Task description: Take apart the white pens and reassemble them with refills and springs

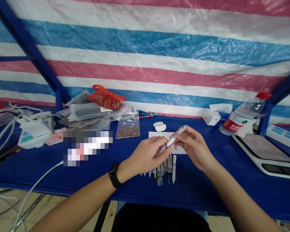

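1. While both hands meet above the table, the left hand (pixel 147 155) and the right hand (pixel 194 149) share one slim white-and-silver pen-like tube (pixel 174 139).
2. Its long axis runs diagonally, with the lower end in the left hand and the silver tip pointing up and right, just past the right hand's fingers.
3. Left fingers (pixel 163 146) curl closed around the lower part, mostly hiding it; right fingers (pixel 181 135) pinch the upper part.
4. A black wristband (pixel 114 174) circles the left wrist.
5. Just below the hands, a cluster of similar slim tubes (pixel 164 170) lies on the blue table (pixel 207 193).
6. Behind the hands are a white paper sheet (pixel 157 135), a white earbud case (pixel 159 126) and a clear bag of brown granules (pixel 128 127).
7. Farther off stand a digital scale (pixel 263 148), a water bottle (pixel 244 112) and a red plastic bag (pixel 106 98), before a striped tarp (pixel 145 48).
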Available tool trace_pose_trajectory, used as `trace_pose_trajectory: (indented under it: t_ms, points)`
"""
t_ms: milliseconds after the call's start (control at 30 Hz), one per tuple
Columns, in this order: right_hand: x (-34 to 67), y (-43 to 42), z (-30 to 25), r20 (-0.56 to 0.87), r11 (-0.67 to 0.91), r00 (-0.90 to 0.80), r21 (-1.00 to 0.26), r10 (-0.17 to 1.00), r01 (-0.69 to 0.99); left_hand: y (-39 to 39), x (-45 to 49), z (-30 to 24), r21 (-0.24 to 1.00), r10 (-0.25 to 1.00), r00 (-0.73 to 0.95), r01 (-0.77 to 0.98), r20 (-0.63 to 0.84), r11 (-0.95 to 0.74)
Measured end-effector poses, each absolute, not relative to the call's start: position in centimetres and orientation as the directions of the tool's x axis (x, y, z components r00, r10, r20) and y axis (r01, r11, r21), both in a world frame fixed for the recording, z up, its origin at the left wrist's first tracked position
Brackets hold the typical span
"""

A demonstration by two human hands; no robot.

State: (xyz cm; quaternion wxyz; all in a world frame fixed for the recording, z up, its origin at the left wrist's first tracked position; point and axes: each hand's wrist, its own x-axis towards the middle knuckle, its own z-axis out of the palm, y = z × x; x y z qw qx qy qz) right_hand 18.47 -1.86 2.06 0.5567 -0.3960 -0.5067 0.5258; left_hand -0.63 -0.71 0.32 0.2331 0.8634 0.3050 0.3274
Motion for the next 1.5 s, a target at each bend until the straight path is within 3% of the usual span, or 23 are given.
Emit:
trace_pose_trajectory:
  t_ms: [133, 233, 367, 567, 667, 733, 933, 1067, 1167, 1300, 1500]
  points:
    - [17.5, -2.1, 1.2, 0.251, 0.243, -0.034, -0.958, 0.967, -0.150, -0.6, -0.3, -0.2, 0.708, 0.738, 0.593, 0.368, 0.321, -0.603]
    - [17.7, -2.1, 0.7, 0.356, 0.354, 0.038, -0.934, 0.934, 0.057, -0.8, -0.1, -0.3, 0.714, 0.770, 0.585, 0.422, 0.257, -0.559]
    - [18.0, -2.0, 0.2, 0.376, 0.354, 0.047, -0.902, 0.925, 0.247, -1.0, 0.1, 0.1, 0.759, 0.792, 0.587, 0.436, 0.168, -0.483]
    - [18.1, -2.0, -0.5, 0.371, 0.379, -0.100, -0.923, 0.923, 0.068, -1.1, -0.2, 0.4, 0.945, 0.710, 0.703, 0.201, 0.045, -0.259]
    - [18.3, -2.3, -0.4, 0.406, 0.414, -0.145, -0.910, 0.902, 0.025, -1.3, -0.3, 0.5, 0.986, 0.634, 0.773, 0.092, 0.016, -0.138]
    - [18.3, -2.5, 0.0, 0.458, 0.465, -0.132, -0.885, 0.879, 0.028, -1.4, -0.2, 0.7, 0.987, 0.619, 0.784, 0.058, 0.047, -0.149]
    - [18.3, -2.6, 1.3, 0.504, 0.512, -0.090, -0.846, 0.859, 0.150, -0.8, -0.7, 1.0, 0.904, 0.732, 0.661, 0.195, 0.165, -0.380]
    - [18.4, -2.2, 1.3, 0.504, 0.496, 0.016, -0.856, 0.864, 0.147, -0.4, -1.4, 0.9, 0.640, 0.693, 0.677, 0.422, 0.249, -0.642]
    - [18.7, -1.8, 1.1, 0.472, 0.467, 0.137, -0.882, 0.871, 0.067, -0.2, -1.9, 1.4, 0.478, 0.679, 0.669, 0.510, 0.302, -0.715]
    - [19.3, -1.0, 1.1, 0.369, 0.414, 0.333, -0.908, 0.868, -0.071, -0.1, -2.7, 1.9, 0.492, 0.645, 0.731, 0.488, 0.223, -0.722]
    - [20.4, -0.4, 1.8, 0.325, 0.420, 0.494, -0.903, 0.806, -0.090, -0.1, -3.2, 0.2, 0.430, 0.488, 0.871, 0.421, 0.053, -0.798]
